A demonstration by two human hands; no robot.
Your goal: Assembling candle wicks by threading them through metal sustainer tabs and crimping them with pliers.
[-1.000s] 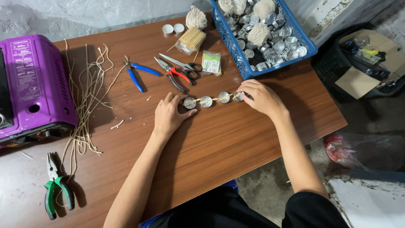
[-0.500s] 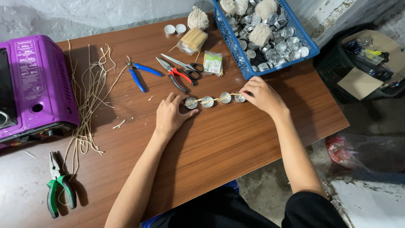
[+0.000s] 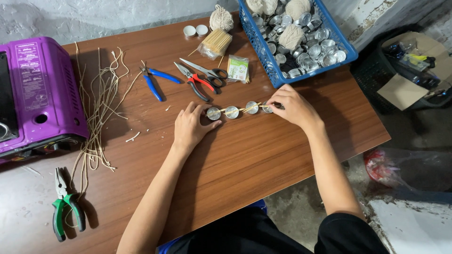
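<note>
**Both hands on a row of small metal cups**

Nearest you, your forearms reach out over the brown wooden worktop (image 3: 245, 178). Your left hand (image 3: 190, 128) lies flat with its fingers loosely spread, the thumb and forefinger touching the leftmost cup in a row of four small round metal cups (image 3: 231, 112). The row sits near the middle of the worktop, between your two hands, with a thin pale stick (image 3: 242, 109) lying across the cups. Your right hand (image 3: 292, 106) is curled over the right end of the row, its fingertips pinching at the last cup and the stick's end; exactly what they grip is hidden.

Off to your left, green-handled pliers (image 3: 66, 204) lie near the worktop's front corner, with a loose bundle of pale cords (image 3: 96, 110) trailing above them and a purple portable stove (image 3: 35, 94) at the left edge.

Just beyond the cups lie blue-handled pliers (image 3: 155, 80), red-handled cutters (image 3: 195, 82), scissors (image 3: 207, 71) and a small green-printed packet (image 3: 238, 69). Farther still sit a bag of wooden sticks (image 3: 215, 44), two white round lids (image 3: 195, 30) and a ball of twine (image 3: 221, 19). At the far right, a blue plastic basket (image 3: 263, 56) holds many more metal cups and balls of twine.
</note>
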